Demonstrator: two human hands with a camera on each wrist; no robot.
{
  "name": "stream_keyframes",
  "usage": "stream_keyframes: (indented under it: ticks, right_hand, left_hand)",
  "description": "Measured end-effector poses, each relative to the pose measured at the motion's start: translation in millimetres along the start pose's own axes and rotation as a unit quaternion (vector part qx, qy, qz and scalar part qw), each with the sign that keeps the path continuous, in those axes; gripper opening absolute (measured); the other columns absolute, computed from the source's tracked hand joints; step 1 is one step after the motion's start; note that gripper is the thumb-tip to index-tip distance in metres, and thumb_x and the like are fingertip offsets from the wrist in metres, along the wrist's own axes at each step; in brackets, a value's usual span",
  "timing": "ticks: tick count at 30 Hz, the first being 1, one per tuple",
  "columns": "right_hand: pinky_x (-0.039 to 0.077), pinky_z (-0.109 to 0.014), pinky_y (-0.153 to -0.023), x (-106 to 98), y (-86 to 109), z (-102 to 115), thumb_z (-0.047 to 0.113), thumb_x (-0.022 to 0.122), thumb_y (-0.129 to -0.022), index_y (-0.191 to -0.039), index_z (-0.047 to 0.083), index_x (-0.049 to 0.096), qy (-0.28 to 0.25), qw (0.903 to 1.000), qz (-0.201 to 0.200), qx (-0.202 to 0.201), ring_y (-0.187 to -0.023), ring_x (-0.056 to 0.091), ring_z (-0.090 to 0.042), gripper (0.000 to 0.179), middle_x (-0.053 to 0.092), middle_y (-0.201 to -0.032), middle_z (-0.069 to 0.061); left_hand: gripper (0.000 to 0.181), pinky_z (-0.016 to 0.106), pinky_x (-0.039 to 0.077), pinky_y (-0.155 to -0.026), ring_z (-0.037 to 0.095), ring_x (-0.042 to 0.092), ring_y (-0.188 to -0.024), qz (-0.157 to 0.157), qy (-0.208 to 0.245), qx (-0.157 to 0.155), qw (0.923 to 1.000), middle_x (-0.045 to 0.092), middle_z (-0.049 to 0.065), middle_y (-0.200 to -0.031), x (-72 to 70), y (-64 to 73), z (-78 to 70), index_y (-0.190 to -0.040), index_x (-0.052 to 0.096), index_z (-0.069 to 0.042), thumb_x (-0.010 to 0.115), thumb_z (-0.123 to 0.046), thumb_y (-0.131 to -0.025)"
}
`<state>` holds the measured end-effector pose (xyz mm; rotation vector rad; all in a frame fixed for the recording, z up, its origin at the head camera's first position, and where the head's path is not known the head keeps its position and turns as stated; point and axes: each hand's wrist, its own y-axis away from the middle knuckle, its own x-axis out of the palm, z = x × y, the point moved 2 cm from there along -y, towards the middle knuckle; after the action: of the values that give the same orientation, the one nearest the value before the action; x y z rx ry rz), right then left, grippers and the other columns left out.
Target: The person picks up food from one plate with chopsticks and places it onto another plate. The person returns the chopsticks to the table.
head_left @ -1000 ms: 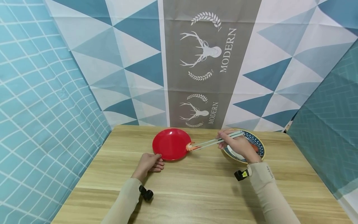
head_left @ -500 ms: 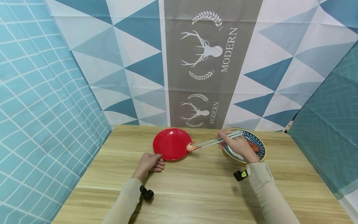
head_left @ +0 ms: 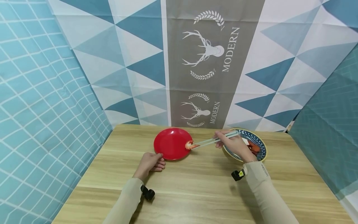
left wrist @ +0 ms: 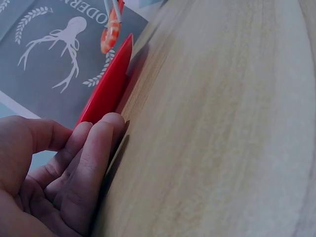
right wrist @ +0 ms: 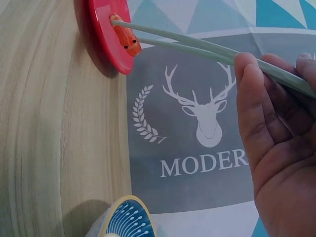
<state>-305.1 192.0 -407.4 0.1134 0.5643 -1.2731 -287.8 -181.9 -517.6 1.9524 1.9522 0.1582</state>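
Observation:
My left hand (head_left: 151, 162) pinches the near-left rim of a red plate (head_left: 169, 143) between thumb and fingers; the left wrist view shows the grip on the plate's edge (left wrist: 108, 86). My right hand (head_left: 232, 144) holds a pair of pale green chopsticks (head_left: 207, 142). Their tips grip an orange-and-white shrimp (head_left: 188, 145) at the plate's right edge. Seen from the left wrist, the shrimp (left wrist: 111, 35) hangs just above the rim. Beneath my right hand stands a blue-patterned bowl (head_left: 262, 146) with a yellow rim, partly hidden by that hand.
Inside the bowl lies a reddish-brown food piece (head_left: 254, 148), next to something white. Both stand near the back of a wooden table (head_left: 190, 193), close to a patterned cloth backdrop (head_left: 195, 62). Blue tiled cloth (head_left: 42, 109) hangs at the left.
My right hand has shifted slightly left, carrying the chopsticks and shrimp further over the plate's right edge. More of the bowl's contents shows. The left hand keeps its hold on the plate.

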Motion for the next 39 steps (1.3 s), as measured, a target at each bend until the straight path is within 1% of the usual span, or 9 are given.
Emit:
stream_keyframes:
  ticks: [2,5,9,15,23,30,34,36,39]
  right_hand:
    - [0.063,-0.033,-0.066,1,-0.6,0,0.029,0.056,-0.108,-0.107,-0.002,0.075,0.001,1.0,-0.003,-0.002,-0.071,0.074,-0.028,0.036,0.076,-0.083,-0.014]
    - [0.063,-0.031,-0.065,3,-1.9,-1,0.028,0.055,-0.108,-0.108,-0.004,0.074,-0.003,0.9998,-0.006,-0.017,-0.07,0.074,-0.022,0.037,0.076,-0.087,-0.013]
    - [0.064,-0.032,-0.065,9,-5.1,-4,0.025,0.055,-0.108,-0.106,-0.005,0.074,-0.018,0.9993,-0.008,-0.033,-0.068,0.073,-0.019,0.036,0.076,-0.087,-0.017]
    - [0.064,-0.031,-0.069,14,-8.6,-11,0.026,0.054,-0.109,-0.106,-0.005,0.073,-0.034,0.9992,-0.004,-0.023,-0.071,0.074,-0.018,0.037,0.074,-0.09,-0.02]
    - [0.065,-0.032,-0.068,22,-12.9,-13,0.021,0.054,-0.109,-0.107,-0.01,0.072,-0.056,0.9976,-0.006,-0.042,-0.071,0.074,-0.019,0.036,0.075,-0.087,-0.014]
    - [0.064,-0.031,-0.071,30,-13.5,-19,0.025,0.052,-0.11,-0.11,-0.011,0.07,-0.06,0.9982,-0.002,-0.002,-0.074,0.074,-0.019,0.04,0.075,-0.086,-0.014]
    - [0.064,-0.031,-0.072,33,-16.0,-20,0.021,0.052,-0.11,-0.11,-0.011,0.07,-0.071,0.9973,-0.015,0.003,-0.074,0.074,-0.02,0.037,0.075,-0.087,-0.015]
    - [0.065,-0.032,-0.072,36,-16.9,-18,0.019,0.052,-0.109,-0.109,-0.011,0.071,-0.077,0.9968,-0.018,0.008,-0.075,0.075,-0.022,0.035,0.076,-0.087,-0.015]
    - [0.065,-0.034,-0.073,40,-16.7,-9,0.017,0.053,-0.109,-0.106,-0.01,0.072,-0.074,0.9971,-0.014,0.009,-0.076,0.075,-0.025,0.034,0.076,-0.087,-0.015]
  left_hand:
    - [0.033,0.029,0.064,-0.062,0.016,0.073,-0.063,0.003,-0.001,0.002,1.0,0.075,0.011,-0.077,0.2,0.4,-0.5,-0.089,0.074,0.002,0.061,-0.024,-0.103]
    - [0.034,0.029,0.064,-0.061,0.016,0.073,-0.063,0.003,-0.002,0.004,1.0,0.075,0.011,-0.077,0.5,1.1,-1.0,-0.089,0.075,0.003,0.061,-0.025,-0.103]
    - [0.034,0.029,0.064,-0.061,0.015,0.073,-0.062,0.0,0.001,0.004,1.0,0.075,0.01,-0.076,0.8,1.7,-0.2,-0.088,0.074,0.003,0.061,-0.024,-0.103]
    - [0.035,0.029,0.064,-0.06,0.015,0.073,-0.061,-0.001,-0.001,-0.001,1.0,0.075,0.01,-0.075,1.0,2.4,0.9,-0.087,0.074,0.003,0.061,-0.025,-0.103]
    - [0.034,0.028,0.064,-0.06,0.015,0.073,-0.062,0.004,-0.004,0.003,1.0,0.075,0.01,-0.075,-1.2,3.6,1.2,-0.088,0.074,0.003,0.061,-0.025,-0.103]
    - [0.034,0.028,0.063,-0.06,0.015,0.072,-0.061,0.002,-0.005,0.001,1.0,0.075,0.01,-0.075,-0.6,4.8,2.1,-0.087,0.074,0.002,0.061,-0.025,-0.103]
    - [0.034,0.028,0.064,-0.06,0.014,0.072,-0.061,0.0,-0.003,0.007,1.0,0.075,0.01,-0.075,-0.2,4.8,0.3,-0.087,0.074,0.002,0.06,-0.025,-0.103]
    - [0.034,0.028,0.064,-0.06,0.014,0.072,-0.061,-0.002,-0.004,0.008,1.0,0.075,0.01,-0.075,-0.2,4.7,-0.5,-0.087,0.074,0.002,0.06,-0.025,-0.103]
    - [0.034,0.028,0.063,-0.059,0.014,0.072,-0.061,-0.005,-0.003,0.006,1.0,0.075,0.009,-0.075,-1.2,4.5,-0.2,-0.087,0.075,0.003,0.06,-0.024,-0.102]
